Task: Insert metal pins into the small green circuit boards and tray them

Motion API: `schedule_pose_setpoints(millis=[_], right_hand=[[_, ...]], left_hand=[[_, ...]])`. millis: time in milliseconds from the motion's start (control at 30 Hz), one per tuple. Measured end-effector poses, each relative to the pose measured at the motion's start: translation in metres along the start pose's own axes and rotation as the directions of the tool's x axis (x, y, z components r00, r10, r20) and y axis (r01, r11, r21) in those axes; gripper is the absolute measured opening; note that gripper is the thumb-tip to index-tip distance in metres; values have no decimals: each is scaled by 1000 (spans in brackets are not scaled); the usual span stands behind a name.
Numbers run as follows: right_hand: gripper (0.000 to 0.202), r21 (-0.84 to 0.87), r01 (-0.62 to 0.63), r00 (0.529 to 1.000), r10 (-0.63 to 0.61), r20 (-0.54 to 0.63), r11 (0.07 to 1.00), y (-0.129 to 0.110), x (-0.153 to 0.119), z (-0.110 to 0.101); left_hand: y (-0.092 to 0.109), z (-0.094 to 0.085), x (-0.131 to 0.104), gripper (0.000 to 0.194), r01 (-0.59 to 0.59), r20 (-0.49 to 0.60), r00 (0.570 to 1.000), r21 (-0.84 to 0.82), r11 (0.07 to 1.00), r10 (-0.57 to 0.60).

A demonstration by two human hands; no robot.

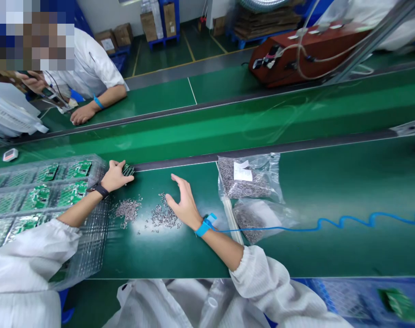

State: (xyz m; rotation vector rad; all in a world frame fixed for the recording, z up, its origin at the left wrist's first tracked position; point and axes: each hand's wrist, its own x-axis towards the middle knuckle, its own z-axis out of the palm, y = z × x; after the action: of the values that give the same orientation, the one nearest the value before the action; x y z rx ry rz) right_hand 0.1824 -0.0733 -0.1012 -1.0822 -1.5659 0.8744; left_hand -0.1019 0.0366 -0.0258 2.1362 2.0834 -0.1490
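Note:
My left hand (116,176) is beside the clear trays, with fingers and thumb around what looks like a small stack of green circuit boards (128,170) seen edge-on. Part of that stack is hidden behind the hand. My right hand (184,202), thumb and fingers apart, hovers at the right edge of a loose pile of small metal parts (164,215) and holds nothing. A second pile of small brownish metal parts (127,210) lies to its left, below my left hand. A blue wrist strap (206,225) circles my right wrist.
Stacked clear plastic trays (100,228) with green boards fill the left. Two bags of small parts (248,177) lie right of my right hand, by a white strip (233,221). A blue coiled cord (344,224) runs right. Across the belt (207,132), a person's hand (83,114) rests.

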Motion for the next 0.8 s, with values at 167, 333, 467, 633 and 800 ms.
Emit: schedule_pose_setpoints(millis=[167, 333, 467, 633, 800], right_hand=[[62, -7, 12, 1000, -12, 8, 1000, -2, 0, 0], [63, -9, 15, 1000, -15, 15, 1000, -2, 0, 0], [62, -23, 4, 1000, -3, 20, 1000, -1, 1, 0], [54, -47, -13, 999, 14, 32, 999, 1, 2, 0], [45, -54, -4, 999, 6, 45, 999, 3, 2, 0]], left_hand=[[-1, -9, 0, 97, 13, -4, 1000, 28, 1000, -13], [10, -14, -9, 97, 117, -33, 993, 95, 989, -114], [10, -13, -13, 79, 100, -94, 992, 210, 973, -82], [-2, -21, -11, 67, 6, -106, 994, 305, 952, 28], [-9, -27, -14, 52, -97, -81, 988, 357, 929, 134]])
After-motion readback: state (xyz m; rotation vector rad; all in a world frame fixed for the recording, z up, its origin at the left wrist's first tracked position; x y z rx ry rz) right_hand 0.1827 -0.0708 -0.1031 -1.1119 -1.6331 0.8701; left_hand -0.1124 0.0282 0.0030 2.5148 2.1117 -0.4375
